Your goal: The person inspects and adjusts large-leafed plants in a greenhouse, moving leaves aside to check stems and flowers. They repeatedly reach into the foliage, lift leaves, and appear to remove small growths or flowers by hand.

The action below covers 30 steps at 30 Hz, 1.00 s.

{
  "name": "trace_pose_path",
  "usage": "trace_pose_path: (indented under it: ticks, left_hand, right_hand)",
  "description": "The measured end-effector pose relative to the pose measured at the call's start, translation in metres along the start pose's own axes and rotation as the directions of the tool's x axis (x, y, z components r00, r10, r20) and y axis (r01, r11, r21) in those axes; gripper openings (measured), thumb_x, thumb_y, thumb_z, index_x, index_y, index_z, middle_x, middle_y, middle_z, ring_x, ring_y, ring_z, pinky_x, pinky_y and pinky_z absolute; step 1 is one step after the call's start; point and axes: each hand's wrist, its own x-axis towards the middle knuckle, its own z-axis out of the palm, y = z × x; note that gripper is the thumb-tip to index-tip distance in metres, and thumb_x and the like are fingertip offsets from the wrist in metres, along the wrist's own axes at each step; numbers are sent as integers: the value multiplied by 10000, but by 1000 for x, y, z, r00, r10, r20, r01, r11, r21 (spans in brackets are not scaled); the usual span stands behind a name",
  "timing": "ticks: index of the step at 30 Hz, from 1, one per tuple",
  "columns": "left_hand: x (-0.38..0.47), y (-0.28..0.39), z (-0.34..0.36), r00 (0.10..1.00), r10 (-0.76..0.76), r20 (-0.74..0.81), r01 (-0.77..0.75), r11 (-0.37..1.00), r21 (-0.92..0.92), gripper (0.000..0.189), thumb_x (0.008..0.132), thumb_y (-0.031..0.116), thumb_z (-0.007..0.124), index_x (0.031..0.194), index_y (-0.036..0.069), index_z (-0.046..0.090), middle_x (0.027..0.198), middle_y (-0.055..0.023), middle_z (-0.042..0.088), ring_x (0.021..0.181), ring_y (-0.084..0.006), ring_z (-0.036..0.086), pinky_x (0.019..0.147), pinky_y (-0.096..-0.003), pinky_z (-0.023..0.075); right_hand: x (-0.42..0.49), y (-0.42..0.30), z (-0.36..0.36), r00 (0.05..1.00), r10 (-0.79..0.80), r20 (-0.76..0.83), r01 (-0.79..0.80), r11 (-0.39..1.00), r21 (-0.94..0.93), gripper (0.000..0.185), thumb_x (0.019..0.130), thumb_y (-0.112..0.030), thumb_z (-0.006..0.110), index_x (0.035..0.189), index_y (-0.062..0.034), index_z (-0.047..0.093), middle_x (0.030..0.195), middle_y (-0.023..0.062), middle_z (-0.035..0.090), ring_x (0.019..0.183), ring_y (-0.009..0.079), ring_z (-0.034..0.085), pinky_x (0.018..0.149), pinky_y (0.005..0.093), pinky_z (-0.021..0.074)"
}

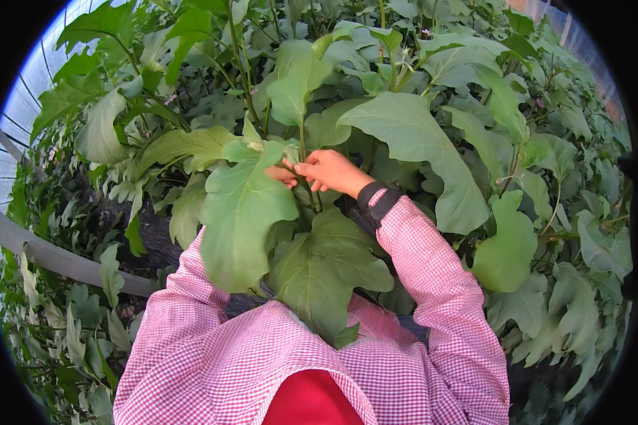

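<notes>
My right hand (330, 171), with a black band at its wrist, pinches a thin stem of a leafy eggplant plant at the middle of the view. Close against it on the left, my left hand (283, 174) is at the same stem, partly hidden behind a large lobed leaf (247, 212). The fingertips of both hands nearly meet beside a small pale leaf or bud. Below the hands a broad dark green leaf (327, 268) hangs before my checked shirt. An upright leaf (299, 87) rises just above my fingers.
Dense eggplant foliage surrounds my arms, with a long drooping leaf (425, 143) near my right wrist. A curved grey pipe (74, 265) crosses at the lower left. Ribbed translucent sheeting (24, 101) stands at the far left.
</notes>
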Motion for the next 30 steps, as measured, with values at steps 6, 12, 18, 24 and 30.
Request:
trace_pose_path:
  ticks: [6,12,18,24,30]
  left_hand:
    - [-19,-3,18,999,-4,-41,0,994,-106,200,949,177,544,1107,55,556,988,-123,685,821,-189,680,720,-304,568]
    - [-10,-17,22,980,-53,-189,31,993,-116,182,895,66,539,1067,31,589,942,-104,697,627,-143,639,591,-268,546]
    - [-31,-35,40,905,278,-323,-312,948,-58,232,916,70,533,1110,-49,488,1080,-189,646,788,-228,691,661,-274,577]
    - [-87,-57,32,629,774,72,-459,295,838,328,917,134,530,1219,9,556,1171,-78,614,1041,-219,584,915,-344,466]
    - [-146,-112,17,881,304,-363,-373,918,-137,287,941,169,573,1148,-21,517,1049,-169,669,840,-192,677,740,-261,545]
  right_hand:
    - [-71,-51,-97,950,-295,-106,309,940,144,378,899,-242,607,1166,12,521,860,115,648,664,157,631,594,262,497]
    - [-65,-93,-194,676,-362,-641,554,824,119,384,894,-131,522,1197,89,437,943,161,619,748,205,654,680,307,539]
    - [-32,-76,-222,780,-370,-505,252,924,-288,464,849,-336,645,1080,51,535,935,119,620,748,175,613,696,301,487]
    - [14,-64,-215,787,-391,-477,97,843,-529,430,809,-411,689,894,3,611,777,50,620,617,126,565,587,277,458]
    - [12,-62,-215,843,-336,-421,147,896,-420,219,777,-218,667,810,-8,615,690,39,613,578,139,579,561,283,454]
